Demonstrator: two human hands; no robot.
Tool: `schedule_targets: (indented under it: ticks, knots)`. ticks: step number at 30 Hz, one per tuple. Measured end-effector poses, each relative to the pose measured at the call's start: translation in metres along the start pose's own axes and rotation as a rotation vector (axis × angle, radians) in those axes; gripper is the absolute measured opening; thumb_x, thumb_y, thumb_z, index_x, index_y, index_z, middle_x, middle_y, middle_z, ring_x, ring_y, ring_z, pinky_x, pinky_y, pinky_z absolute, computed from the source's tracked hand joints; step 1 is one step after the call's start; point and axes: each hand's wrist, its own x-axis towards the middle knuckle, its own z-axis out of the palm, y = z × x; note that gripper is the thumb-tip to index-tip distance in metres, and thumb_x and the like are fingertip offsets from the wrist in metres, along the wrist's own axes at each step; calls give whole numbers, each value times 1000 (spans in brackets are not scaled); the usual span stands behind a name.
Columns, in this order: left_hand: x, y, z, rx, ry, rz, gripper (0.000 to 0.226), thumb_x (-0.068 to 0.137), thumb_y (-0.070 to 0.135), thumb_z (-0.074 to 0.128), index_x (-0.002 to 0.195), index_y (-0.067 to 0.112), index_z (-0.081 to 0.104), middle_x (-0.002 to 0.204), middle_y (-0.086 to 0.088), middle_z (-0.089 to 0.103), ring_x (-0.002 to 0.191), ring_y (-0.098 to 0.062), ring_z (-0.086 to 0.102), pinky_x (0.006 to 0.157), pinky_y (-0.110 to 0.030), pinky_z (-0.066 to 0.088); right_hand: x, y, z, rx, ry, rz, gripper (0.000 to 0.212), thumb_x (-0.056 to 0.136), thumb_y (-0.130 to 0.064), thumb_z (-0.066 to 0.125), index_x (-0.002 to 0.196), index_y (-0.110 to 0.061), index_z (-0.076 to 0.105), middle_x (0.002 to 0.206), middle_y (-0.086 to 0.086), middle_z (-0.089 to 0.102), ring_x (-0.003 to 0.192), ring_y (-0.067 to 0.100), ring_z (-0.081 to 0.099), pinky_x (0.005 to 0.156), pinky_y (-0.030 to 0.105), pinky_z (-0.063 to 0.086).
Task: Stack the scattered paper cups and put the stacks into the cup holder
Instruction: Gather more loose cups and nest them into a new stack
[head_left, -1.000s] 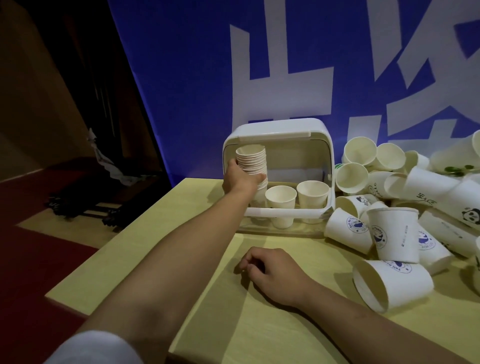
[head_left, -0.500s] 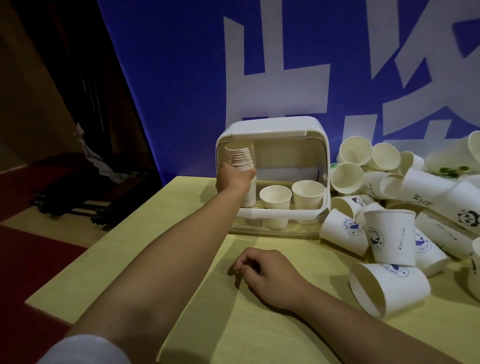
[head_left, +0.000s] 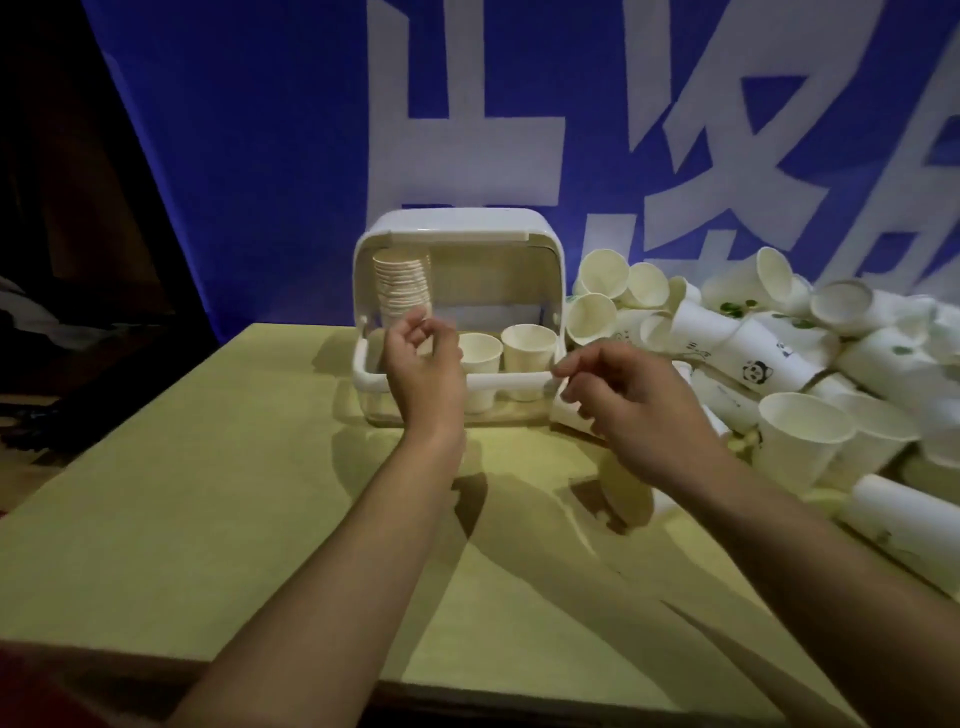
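— Inside holder (head_left: 457, 228), then?
— Tall stack (head_left: 402, 283) at left end, upright, nearly reaching the lid. Two single cups (head_left: 529, 347) to its right, upright, mouths up.
— Hands?
— Left hand (head_left: 423, 371) in front of holder, fingers loosely curled, gripping nothing, just below the stack. Right hand (head_left: 631, 402) raised over table (head_left: 182, 493), fingers half curled, also empty.
— Loose cups?
— Heaped pile (head_left: 779, 343) right of holder, mostly lying on sides, a few upright, some with panda prints.
— Hard to make out?
— Stack's base hidden behind left hand. Pile cut off at right edge. Blurred throughout, so stack count unreadable.
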Motion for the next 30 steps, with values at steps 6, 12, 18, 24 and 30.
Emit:
schedule_targets:
  ticks: [6,12,18,24,30]
  knots:
    - [-64,-34,-6,251,-835,-142,22,96,8,66,111,24,68,97,1,66,64,-8,58,49,-19,43,-36,57,-72,-585,-4,-30,35,94,-12,58,115,-40,53,104,-20,62,93,2,59,79,26,47]
    - [-68,-45,-19,465,-1193,-40,29,83,24,71,112,29,71,99,8,73,73,-16,55,62,-16,46,-54,89,-73,-926,-301,-132,66,85,-24,71,144,-33,42,140,-10,54,110,16,41,92,39,44]
    - [-65,-48,-23,474,-1173,-73,31,74,40,74,105,42,71,99,9,73,75,-18,55,66,-22,50,-37,95,-61,-1078,-358,-237,74,77,-56,67,144,-40,40,125,-3,48,107,21,36,91,39,33]
    - [-65,-49,-24,477,-1187,-79,46,64,51,78,109,41,70,101,11,72,76,-14,56,73,-29,54,-48,97,-67,-717,-461,-77,71,78,-50,74,139,-33,41,131,-2,43,111,21,55,93,36,49]
    - [-86,-47,-18,400,-1159,-31,57,66,51,79,121,50,63,120,18,63,96,-23,62,66,-31,55,-94,92,-80,-223,-83,81,68,81,-57,70,139,-43,37,126,-22,55,110,1,58,91,35,55]
